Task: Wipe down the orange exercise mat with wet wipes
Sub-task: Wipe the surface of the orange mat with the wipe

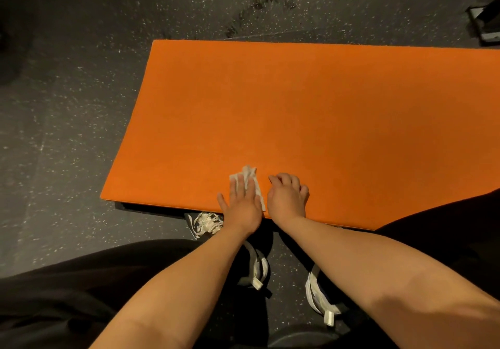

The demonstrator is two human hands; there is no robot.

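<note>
The orange exercise mat [311,121] lies flat on a dark speckled floor and runs off the right edge of the view. A crumpled white wet wipe [244,176] sits on the mat near its front edge. My left hand [240,202] lies flat on the wipe with straight fingers, pressing it onto the mat. Just to its right, my right hand [288,197] rests on the bare mat with fingers slightly bent and holds nothing.
My two white shoes [259,267] stand on the floor [67,132] just before the mat's front edge. My dark trouser legs fill the lower left and right. A dark piece of equipment [487,23] sits at the far right corner.
</note>
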